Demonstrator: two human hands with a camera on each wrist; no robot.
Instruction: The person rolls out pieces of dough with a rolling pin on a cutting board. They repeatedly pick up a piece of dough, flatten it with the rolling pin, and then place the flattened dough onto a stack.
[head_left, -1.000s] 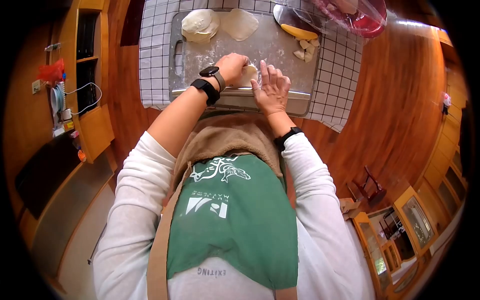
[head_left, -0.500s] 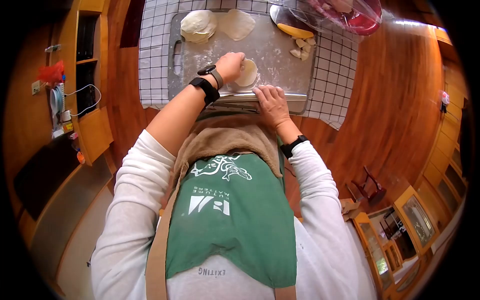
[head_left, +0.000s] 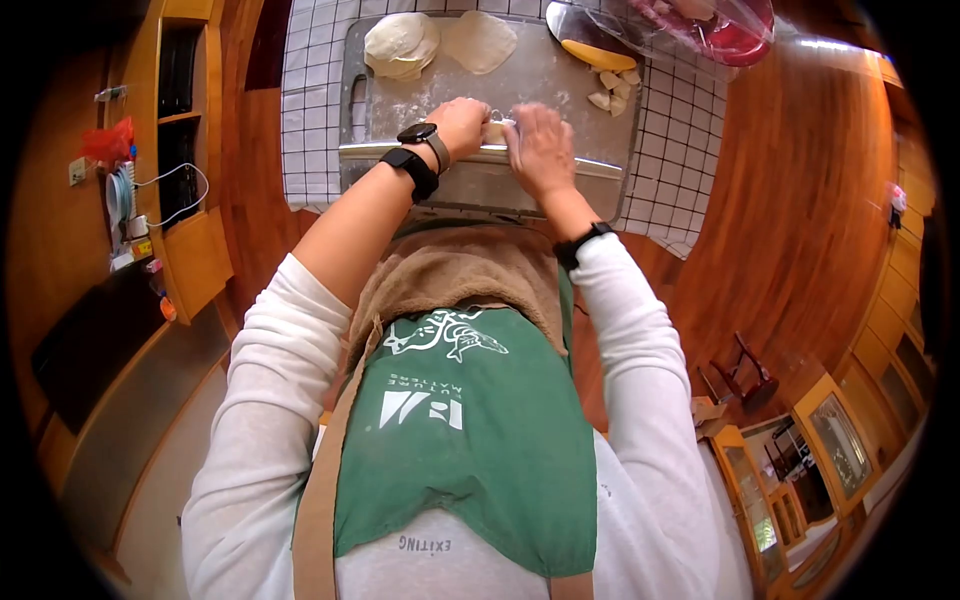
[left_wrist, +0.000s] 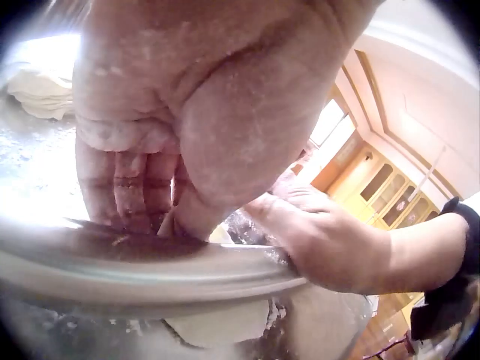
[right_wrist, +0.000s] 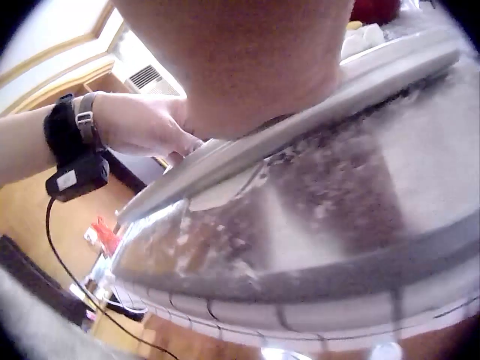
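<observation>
A small round dough wrapper [head_left: 496, 131] lies on the grey floured board [head_left: 420, 112], partly hidden by the hands and the rolling pin. My left hand [head_left: 461, 126] pinches its left edge between thumb and curled fingers. Crossing the board from side to side is a long metal rolling pin [head_left: 592, 165], also large in the left wrist view, where the pin [left_wrist: 150, 274] passes just below the left fingers. My right hand [head_left: 542, 148], blurred by motion, presses on the pin with its fingers stretched forward.
A stack of wrappers [head_left: 398, 45] and a single wrapper [head_left: 482, 42] lie at the board's far left. At the far right are a broad knife with a yellow handle [head_left: 598, 55] and several dough pieces [head_left: 612, 93]. A plastic-covered red bowl [head_left: 745, 42] stands beyond, on the checked tablecloth [head_left: 680, 120].
My right hand drew back toward the body, baring the wrapper, then pushed forward with the rolling pin, which now partly covers it. My left hand has kept its pinch at the wrapper's edge.
</observation>
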